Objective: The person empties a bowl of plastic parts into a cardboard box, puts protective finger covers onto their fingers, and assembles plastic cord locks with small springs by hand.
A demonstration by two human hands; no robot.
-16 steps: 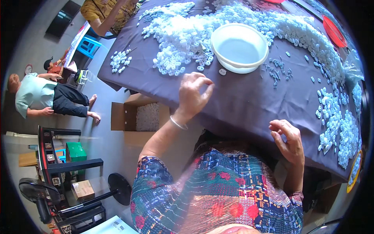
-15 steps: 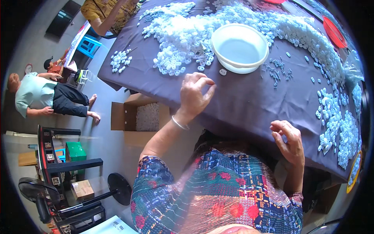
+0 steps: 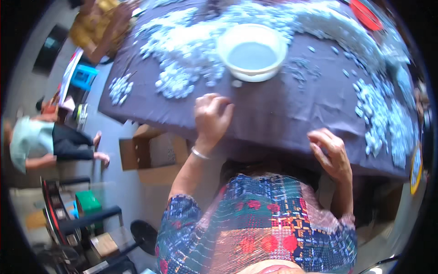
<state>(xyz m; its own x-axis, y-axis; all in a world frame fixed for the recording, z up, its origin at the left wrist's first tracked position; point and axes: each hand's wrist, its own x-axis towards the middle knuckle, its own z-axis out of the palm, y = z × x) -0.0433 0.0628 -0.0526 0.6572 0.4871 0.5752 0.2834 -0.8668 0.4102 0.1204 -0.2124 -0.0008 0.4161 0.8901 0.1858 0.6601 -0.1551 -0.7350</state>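
My left hand (image 3: 212, 116) is over the near part of the dark tablecloth, fingers curled and thumb close to the index finger. Anything between its fingertips is too blurred to make out. Beyond it are a white plastic basin (image 3: 252, 52) and a single small pale piece (image 3: 237, 84) at the basin's foot. My right hand (image 3: 331, 150) hovers near the table's front edge, fingers loosely bent and thumb apart, holding nothing visible. A big heap of small pale oval plastic pieces (image 3: 182, 50) spreads behind and left of the basin. Small dark grey slim parts (image 3: 302, 69) lie to its right.
More pale pieces (image 3: 376, 121) cover the table's right side, and a small pile (image 3: 120, 89) lies at the left corner. A red tray (image 3: 366, 14) is at the far right. Below the table's left edge sits an open cardboard box (image 3: 155, 153). Another person (image 3: 98, 29) sits at the far left.
The whole view has shifted and blurred, with the table now further left and up. Both hands stay in nearly the same poses; the left is slightly further from the basin.
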